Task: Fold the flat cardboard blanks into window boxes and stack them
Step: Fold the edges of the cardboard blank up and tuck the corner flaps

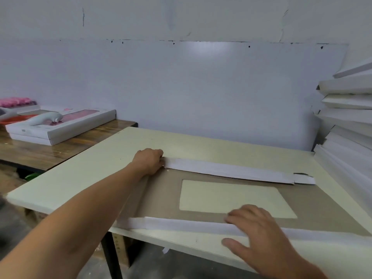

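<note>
A: Item 1, far L of the left hand?
B: Wooden bench (66, 143) w/ finished window boxes (60, 127), two stacked, pink contents showing thru the top window. Grey-white handheld tool (43, 118) lay on top. Pink stuff (15, 101) further back, too blurred to ID.

A: Item 2, left hand?
B: Left hand (150, 160) was stretched fwd, fingers curled onto the L end of the blank's far flap (231, 171), gripping it. Flap stood partly raised, white face toward camera.

A: Item 3, the blank?
B: Cardboard blank (161, 198) lay brown side up on the pale worktable (80, 168), spanning between both hands. Window cut-out (231, 198) mid-panel, table showing thru.

A: Item 4, right hand?
B: Right hand (259, 232) was at the near flap (181, 223), R of centre. Fingers fairly straight, tips on the brown panel, thumb spread below the flap's white strip. Pressing, not clasping; somewhat motion-blurred.

A: Item 5, R of the right hand?
B: Pile of white folded boxes (350, 109), stacked unevenly vs. the wall (201, 87), edge of frame.
</note>
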A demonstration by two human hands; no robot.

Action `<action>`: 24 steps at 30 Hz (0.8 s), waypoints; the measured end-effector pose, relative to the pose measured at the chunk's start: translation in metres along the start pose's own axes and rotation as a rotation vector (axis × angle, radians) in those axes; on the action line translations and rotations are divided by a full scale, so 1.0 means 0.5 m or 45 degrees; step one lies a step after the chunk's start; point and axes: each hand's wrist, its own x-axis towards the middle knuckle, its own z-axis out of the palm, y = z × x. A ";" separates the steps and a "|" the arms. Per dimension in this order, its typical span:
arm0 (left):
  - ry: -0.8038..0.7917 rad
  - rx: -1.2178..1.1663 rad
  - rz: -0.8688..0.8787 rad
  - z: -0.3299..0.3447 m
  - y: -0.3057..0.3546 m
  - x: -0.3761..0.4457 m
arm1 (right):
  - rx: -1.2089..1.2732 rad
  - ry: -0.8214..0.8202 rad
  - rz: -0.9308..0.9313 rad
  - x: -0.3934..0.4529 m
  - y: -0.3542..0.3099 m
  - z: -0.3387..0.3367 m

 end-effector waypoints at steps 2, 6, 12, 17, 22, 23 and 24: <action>-0.009 -0.024 -0.076 0.002 0.010 0.004 | 0.098 -0.135 -0.154 0.049 -0.105 0.028; -0.026 -0.088 -0.161 0.005 0.013 0.009 | 0.114 -0.209 -0.251 0.118 -0.250 0.090; -0.029 -0.066 -0.171 0.003 -0.009 0.002 | 0.036 0.061 -0.243 0.133 -0.278 0.115; -0.105 -0.171 -0.235 0.007 -0.015 -0.013 | 0.143 0.074 -0.175 0.138 -0.229 0.116; -0.095 -0.198 -0.330 0.008 -0.033 -0.030 | 0.227 0.020 -0.322 0.136 -0.197 0.116; -0.096 -0.201 -0.345 0.007 -0.035 -0.033 | 0.226 0.006 -0.358 0.136 -0.194 0.118; -0.099 -0.198 -0.358 0.006 -0.036 -0.036 | 0.232 -0.021 -0.383 0.136 -0.193 0.116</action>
